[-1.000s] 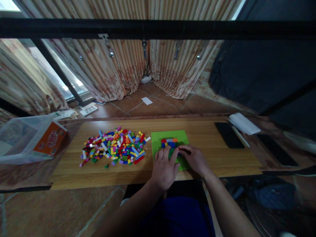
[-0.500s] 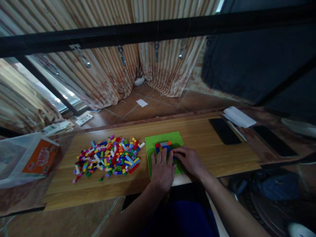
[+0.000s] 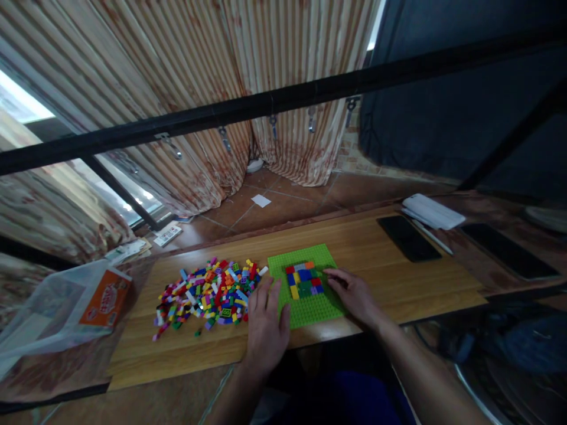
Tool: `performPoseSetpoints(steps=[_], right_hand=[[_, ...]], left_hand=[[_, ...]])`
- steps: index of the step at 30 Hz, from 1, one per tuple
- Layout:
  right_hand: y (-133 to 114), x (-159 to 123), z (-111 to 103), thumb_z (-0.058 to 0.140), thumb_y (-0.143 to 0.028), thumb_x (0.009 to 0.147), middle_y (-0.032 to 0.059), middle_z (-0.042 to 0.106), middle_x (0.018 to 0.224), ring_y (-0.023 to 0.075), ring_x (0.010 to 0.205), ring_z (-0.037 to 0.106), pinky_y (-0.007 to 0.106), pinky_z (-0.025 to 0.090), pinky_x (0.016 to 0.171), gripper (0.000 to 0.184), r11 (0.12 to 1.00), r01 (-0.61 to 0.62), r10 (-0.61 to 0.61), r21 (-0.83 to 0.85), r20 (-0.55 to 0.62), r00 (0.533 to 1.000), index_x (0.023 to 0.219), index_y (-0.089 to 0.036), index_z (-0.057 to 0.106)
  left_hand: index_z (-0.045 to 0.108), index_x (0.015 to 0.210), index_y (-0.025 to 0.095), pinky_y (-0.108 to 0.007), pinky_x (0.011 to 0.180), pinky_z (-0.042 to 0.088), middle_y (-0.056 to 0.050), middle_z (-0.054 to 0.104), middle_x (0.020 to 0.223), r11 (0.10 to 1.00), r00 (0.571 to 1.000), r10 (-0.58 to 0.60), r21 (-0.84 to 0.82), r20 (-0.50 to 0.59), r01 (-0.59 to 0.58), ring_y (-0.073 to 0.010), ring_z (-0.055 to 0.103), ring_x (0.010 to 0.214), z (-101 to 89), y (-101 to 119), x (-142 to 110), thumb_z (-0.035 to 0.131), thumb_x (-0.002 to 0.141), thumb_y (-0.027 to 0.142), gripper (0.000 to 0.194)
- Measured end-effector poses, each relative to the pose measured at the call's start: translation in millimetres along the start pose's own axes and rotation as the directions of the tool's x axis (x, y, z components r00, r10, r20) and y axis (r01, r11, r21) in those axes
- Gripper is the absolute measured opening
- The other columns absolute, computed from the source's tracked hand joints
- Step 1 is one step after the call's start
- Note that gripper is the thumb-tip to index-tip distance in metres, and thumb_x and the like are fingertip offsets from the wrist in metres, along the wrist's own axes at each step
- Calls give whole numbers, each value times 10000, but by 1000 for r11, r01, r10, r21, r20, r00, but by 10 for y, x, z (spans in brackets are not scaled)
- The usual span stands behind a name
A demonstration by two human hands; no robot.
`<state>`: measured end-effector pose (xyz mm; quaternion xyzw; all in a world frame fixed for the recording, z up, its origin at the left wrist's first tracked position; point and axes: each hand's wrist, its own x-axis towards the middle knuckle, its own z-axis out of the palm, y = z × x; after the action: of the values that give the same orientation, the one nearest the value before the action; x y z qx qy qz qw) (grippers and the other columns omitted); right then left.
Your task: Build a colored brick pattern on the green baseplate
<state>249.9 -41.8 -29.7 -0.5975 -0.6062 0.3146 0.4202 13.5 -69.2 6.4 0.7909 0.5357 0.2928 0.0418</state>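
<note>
A green baseplate (image 3: 277, 268) lies on the table and bears a flat block of coloured bricks (image 3: 305, 280) in red, grey, orange, blue, yellow, green and purple. My left hand (image 3: 268, 313) is at the plate's left edge, its fingers stretched toward the right side of a loose brick pile (image 3: 208, 292). I see no brick in it. Over the plate's right edge is my right hand (image 3: 354, 295), fingers loosely bent and pointing at the built bricks. Its fingertips are apart from them, and nothing shows between them.
A clear plastic bin (image 3: 53, 313) with an orange label stands left of the wooden table (image 3: 186, 360). On the right lie a black phone (image 3: 408, 238), a white pen (image 3: 432, 236), a white stack (image 3: 434, 211) and another dark flat device (image 3: 509, 251). A black bar (image 3: 283, 97) crosses beyond the table.
My left hand has come off the built bricks and moved left toward the pile, uncovering the block. My right hand has drawn slightly back from it. The view has shifted and tilted.
</note>
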Motion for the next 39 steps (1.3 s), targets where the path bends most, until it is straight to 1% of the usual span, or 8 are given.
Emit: performPoseSetpoints(steps=[3, 6, 9, 13, 19, 25, 34, 39], right_hand=[[8, -31, 40, 473, -343, 880, 56, 697, 1045, 207, 968, 647, 367, 503, 861, 275, 998, 42, -45, -50, -63, 997, 1022, -246, 687], [16, -68, 70, 450, -368, 892, 72, 693, 1035, 215, 959, 650, 370, 512, 850, 296, 991, 74, -84, -114, -83, 993, 1017, -231, 681], [43, -91, 78, 450, -401, 896, 82, 686, 1054, 218, 960, 651, 362, 516, 840, 317, 983, 63, -78, -174, -83, 993, 1019, -217, 677], [103, -99, 70, 454, -450, 889, 75, 684, 1048, 215, 929, 656, 343, 521, 806, 340, 963, 60, -86, -263, -87, 992, 1014, -228, 678], [153, -121, 37, 429, -509, 883, 68, 680, 1053, 219, 926, 655, 342, 517, 804, 390, 930, 74, -109, -360, -80, 991, 1031, -241, 670], [179, -129, 31, 404, -540, 880, 75, 678, 1064, 235, 932, 653, 361, 517, 805, 424, 908, 75, -116, -412, -77, 990, 1038, -246, 665], [247, -131, 20, 402, -565, 867, 83, 675, 1099, 259, 942, 652, 388, 529, 785, 445, 887, 72, -113, -455, -64, 991, 1043, -253, 667], [236, -109, 19, 394, -605, 844, 81, 689, 1050, 261, 879, 667, 386, 545, 717, 475, 891, 48, -92, -452, -76, 993, 1007, -261, 678]], left_hand=[[460, 1311, 195, -477, 982, 436, -124, 542, 1273, 997, 993, -71, 15, -90, 73, -271, 495, 1171, -193, -333, -210, 505, 887, 199, 426], [486, 1277, 196, -482, 946, 463, -119, 571, 1222, 988, 980, -135, 50, -144, 143, -281, 519, 1132, -354, -602, -440, 534, 871, 214, 409], [507, 1239, 194, -464, 928, 485, -113, 585, 1192, 977, 967, -197, 52, -164, 207, -265, 536, 1108, -464, -734, -610, 522, 877, 206, 363], [546, 1170, 192, -436, 907, 502, -100, 606, 1143, 960, 950, -260, 58, -171, 274, -243, 556, 1057, -509, -781, -678, 511, 881, 189, 291], [587, 1093, 188, -428, 888, 504, -88, 621, 1072, 939, 921, -319, 58, -223, 339, -239, 557, 1020, -493, -863, -643, 528, 870, 179, 230], [608, 1052, 184, -434, 886, 490, -89, 616, 1043, 902, 882, -397, 72, -253, 426, -248, 548, 1009, -553, -979, -559, 529, 848, 174, 219], [619, 1044, 188, -401, 897, 467, -85, 625, 1047, 911, 892, -371, 84, -259, 404, -241, 555, 995, -535, -1022, -222, 538, 846, 161, 215], [634, 1031, 163, -398, 928, 444, -97, 635, 1036, 890, 881, -386, 141, -274, 434, -240, 556, 998, -581, -1217, -71, 512, 849, 144, 220]])
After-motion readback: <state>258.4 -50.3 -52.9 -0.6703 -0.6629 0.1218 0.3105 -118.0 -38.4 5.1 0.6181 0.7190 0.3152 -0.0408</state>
